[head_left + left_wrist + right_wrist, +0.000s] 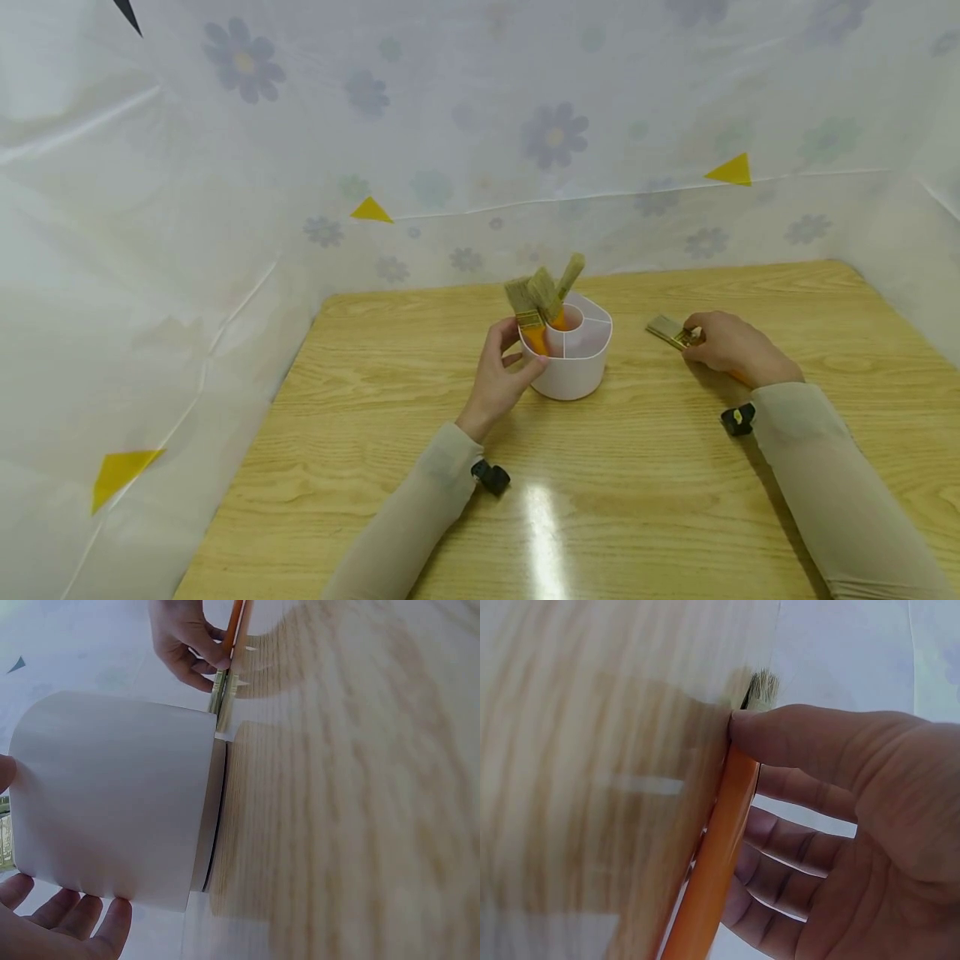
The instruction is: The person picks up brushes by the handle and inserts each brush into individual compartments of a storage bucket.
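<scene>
A white divided organizer (567,379) stands on the table, and my left hand (501,375) grips its left side, with fingers and thumb against the wall in the left wrist view. Three paintbrushes stand in it bristles up: one paintbrush (527,312) in the left compartment near my fingers, the others in or beside the round middle cup (573,317). Off to the right, my right hand (731,343) pinches another paintbrush (718,847) where its orange handle meets the metal ferrule. This brush lies low along the tabletop, bristles pointing toward the organizer; the palm covers part of it in the head view.
The wooden table (360,492) reaches back to a flowered plastic curtain (465,125), which also hangs along the left side. Yellow triangles (372,210) are stuck on the curtain. Each sleeve cuff carries a small black camera (491,477).
</scene>
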The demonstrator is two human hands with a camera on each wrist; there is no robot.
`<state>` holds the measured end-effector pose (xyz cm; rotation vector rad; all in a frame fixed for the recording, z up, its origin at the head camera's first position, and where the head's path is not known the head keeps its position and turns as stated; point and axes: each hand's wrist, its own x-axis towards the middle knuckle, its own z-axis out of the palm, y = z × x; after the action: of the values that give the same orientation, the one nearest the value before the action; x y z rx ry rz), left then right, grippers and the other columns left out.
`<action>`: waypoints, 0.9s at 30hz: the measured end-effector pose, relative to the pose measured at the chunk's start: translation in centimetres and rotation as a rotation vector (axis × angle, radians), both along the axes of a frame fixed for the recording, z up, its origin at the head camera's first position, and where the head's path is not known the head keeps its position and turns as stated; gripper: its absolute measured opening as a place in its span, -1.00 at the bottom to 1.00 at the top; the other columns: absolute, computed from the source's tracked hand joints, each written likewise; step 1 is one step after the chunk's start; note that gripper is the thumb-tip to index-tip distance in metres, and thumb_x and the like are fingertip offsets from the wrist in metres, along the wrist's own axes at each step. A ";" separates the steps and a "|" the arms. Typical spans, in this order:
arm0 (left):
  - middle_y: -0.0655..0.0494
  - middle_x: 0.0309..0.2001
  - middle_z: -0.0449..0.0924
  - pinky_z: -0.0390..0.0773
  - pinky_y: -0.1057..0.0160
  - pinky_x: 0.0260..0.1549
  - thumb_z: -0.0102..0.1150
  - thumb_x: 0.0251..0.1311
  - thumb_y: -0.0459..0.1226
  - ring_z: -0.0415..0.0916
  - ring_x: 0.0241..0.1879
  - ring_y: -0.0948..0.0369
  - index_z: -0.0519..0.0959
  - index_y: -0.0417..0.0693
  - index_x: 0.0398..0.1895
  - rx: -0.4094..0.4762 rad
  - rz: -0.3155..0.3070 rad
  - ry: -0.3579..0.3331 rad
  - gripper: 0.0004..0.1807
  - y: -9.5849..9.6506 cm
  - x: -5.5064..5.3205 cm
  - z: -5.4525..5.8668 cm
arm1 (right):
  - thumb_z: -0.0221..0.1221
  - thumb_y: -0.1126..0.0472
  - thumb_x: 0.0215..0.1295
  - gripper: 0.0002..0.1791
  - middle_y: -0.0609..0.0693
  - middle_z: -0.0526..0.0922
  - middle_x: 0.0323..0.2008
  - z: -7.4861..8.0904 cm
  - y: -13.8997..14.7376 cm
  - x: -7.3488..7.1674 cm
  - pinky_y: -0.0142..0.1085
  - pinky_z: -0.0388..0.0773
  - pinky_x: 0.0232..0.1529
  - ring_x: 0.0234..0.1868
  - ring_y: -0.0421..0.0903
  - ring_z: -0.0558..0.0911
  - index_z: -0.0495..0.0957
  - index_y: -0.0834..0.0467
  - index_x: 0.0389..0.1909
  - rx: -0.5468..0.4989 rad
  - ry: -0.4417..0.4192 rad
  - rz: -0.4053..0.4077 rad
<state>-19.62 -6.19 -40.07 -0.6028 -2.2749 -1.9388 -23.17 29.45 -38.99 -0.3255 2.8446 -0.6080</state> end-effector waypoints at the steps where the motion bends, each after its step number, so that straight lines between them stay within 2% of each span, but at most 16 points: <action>1: 0.00 0.28 0.28 0.36 -0.08 0.16 0.27 0.15 -0.34 0.25 0.28 0.06 0.20 -0.07 0.33 0.000 0.004 0.000 -0.31 0.0 -0.2 -0.4 | 0.18 0.17 0.28 -0.42 0.37 0.53 -0.09 0.0 0.0 0.0 0.12 0.47 -0.22 -0.13 0.24 0.55 0.33 0.44 0.20 0.002 -0.001 0.002; 4: 0.07 0.26 0.30 0.38 -0.03 0.15 0.29 0.15 -0.29 0.26 0.26 0.12 0.22 0.00 0.32 -0.001 0.013 0.002 -0.32 0.0 -0.4 -0.8 | 0.18 0.17 0.28 -0.42 0.37 0.53 -0.09 0.1 0.0 0.0 0.11 0.47 -0.22 -0.13 0.24 0.55 0.33 0.45 0.21 -0.001 -0.006 0.002; 9: 0.11 0.25 0.31 0.39 -0.01 0.15 0.30 0.14 -0.28 0.27 0.25 0.15 0.23 0.03 0.32 -0.002 0.022 0.001 -0.32 0.0 -0.4 -0.8 | 0.18 0.17 0.29 -0.41 0.39 0.52 -0.07 0.1 0.0 0.0 0.13 0.46 -0.20 -0.11 0.26 0.54 0.32 0.46 0.21 0.000 -0.008 -0.001; 27: 0.12 0.24 0.31 0.38 0.02 0.16 0.29 0.15 -0.25 0.27 0.25 0.17 0.23 0.03 0.31 -0.003 0.016 -0.001 -0.33 0.0 -0.3 -0.7 | 0.14 0.17 0.29 -0.42 0.40 0.52 -0.02 0.1 -0.3 0.2 0.14 0.46 -0.21 -0.07 0.27 0.54 0.31 0.42 0.24 -0.016 0.020 -0.018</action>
<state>-19.94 -6.19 -40.78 -0.5823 -2.2765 -1.9286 -23.00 29.20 -38.88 -0.3105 2.8664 -0.6354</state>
